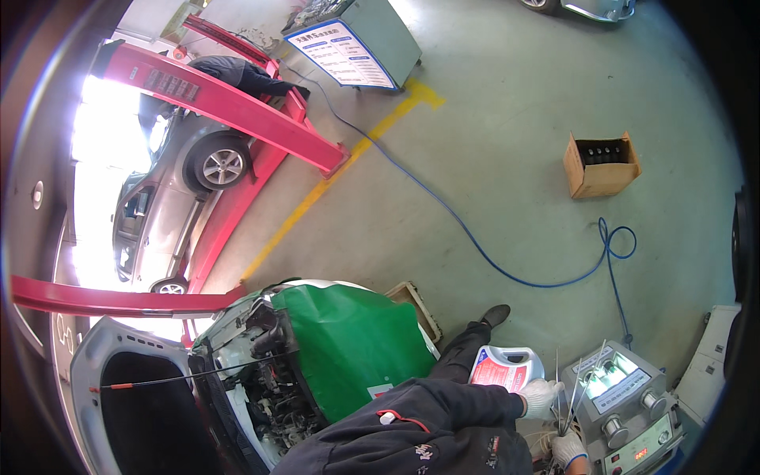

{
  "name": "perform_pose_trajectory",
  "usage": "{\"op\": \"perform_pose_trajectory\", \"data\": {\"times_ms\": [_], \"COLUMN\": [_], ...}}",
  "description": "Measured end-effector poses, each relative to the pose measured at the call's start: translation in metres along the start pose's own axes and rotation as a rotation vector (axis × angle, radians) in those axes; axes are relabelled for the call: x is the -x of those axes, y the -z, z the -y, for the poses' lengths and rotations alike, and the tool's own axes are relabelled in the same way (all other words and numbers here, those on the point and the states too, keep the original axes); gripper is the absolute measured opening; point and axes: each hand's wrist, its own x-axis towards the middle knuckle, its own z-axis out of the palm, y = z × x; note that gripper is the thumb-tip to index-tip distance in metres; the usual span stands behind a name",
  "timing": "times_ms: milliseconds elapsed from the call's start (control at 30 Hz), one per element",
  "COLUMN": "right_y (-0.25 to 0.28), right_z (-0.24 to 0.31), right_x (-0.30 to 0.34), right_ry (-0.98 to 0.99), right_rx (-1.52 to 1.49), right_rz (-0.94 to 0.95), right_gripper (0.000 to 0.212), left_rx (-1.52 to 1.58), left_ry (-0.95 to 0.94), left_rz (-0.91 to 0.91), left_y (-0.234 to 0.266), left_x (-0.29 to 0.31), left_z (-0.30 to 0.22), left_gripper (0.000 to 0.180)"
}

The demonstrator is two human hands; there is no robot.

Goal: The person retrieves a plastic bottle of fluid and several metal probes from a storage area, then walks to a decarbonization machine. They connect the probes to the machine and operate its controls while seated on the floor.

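Note:
My left hand [541, 397], in a white knit glove, reaches right beside a white jug [507, 367] with a red and blue label. Its fingertips close on one of several thin metal rods [571, 393]. My right hand [567, 450], also gloved, is lower down at the base of the rods, closed around their lower ends as far as I can see. The rods fan upward beside a grey metal machine [621, 396] with a lit window, round knobs and a red display.
A car's open engine bay [273, 388] and green fender cover [356, 340] are left. A blue hose [475, 241] loops over the floor to the machine. Beyond are an open carton of bottles [599, 178], a cabinet [364, 47], a red lift [229, 111] and a bending person [237, 75].

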Motion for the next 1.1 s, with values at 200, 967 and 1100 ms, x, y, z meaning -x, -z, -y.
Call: {"op": "perform_pose_trajectory", "data": {"times_ms": [200,967,1100], "right_y": [-0.018,0.023,0.026], "right_z": [-0.008,0.066,0.065], "right_x": [-0.028,0.013,0.022], "right_ry": [0.106,0.394,0.314], "right_rx": [-0.117,0.334,0.259], "right_rz": [0.008,-0.297,-0.324], "right_gripper": [0.047,0.036,0.032], "left_rx": [-0.057,-0.117,-0.065], "left_ry": [-0.053,-0.027,0.005], "left_rz": [0.057,0.122,0.113], "left_y": [-0.005,0.029,0.023], "left_x": [0.001,-0.012,-0.014], "left_z": [-0.003,-0.011,-0.005], "left_gripper": [0.046,0.056,0.05]}}
